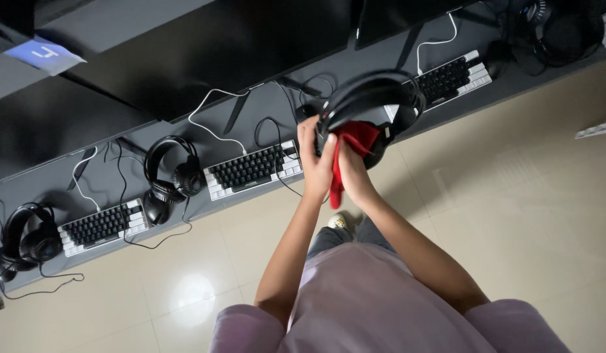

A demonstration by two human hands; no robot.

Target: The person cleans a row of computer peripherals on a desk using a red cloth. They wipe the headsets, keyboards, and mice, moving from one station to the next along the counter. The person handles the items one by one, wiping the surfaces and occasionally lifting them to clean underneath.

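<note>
A black headset [375, 104] is held up above the edge of a long dark desk [48, 176]. My left hand [316, 160] grips its left ear cup, thumb on the rim. My right hand [352, 175] presses a red cloth [355, 140] against the inside of the ear cup, with one end of the cloth hanging down between my hands. A cable runs from the headset down to the desk.
Three black-and-white keyboards [254, 168] [103, 226] [454, 77] lie along the desk. Other black headsets [173, 173] [25, 234] [564, 29] rest beside them. Dark monitors [211, 46] stand behind. White and black cables trail over the desk edge. Below is a beige tiled floor [512, 196].
</note>
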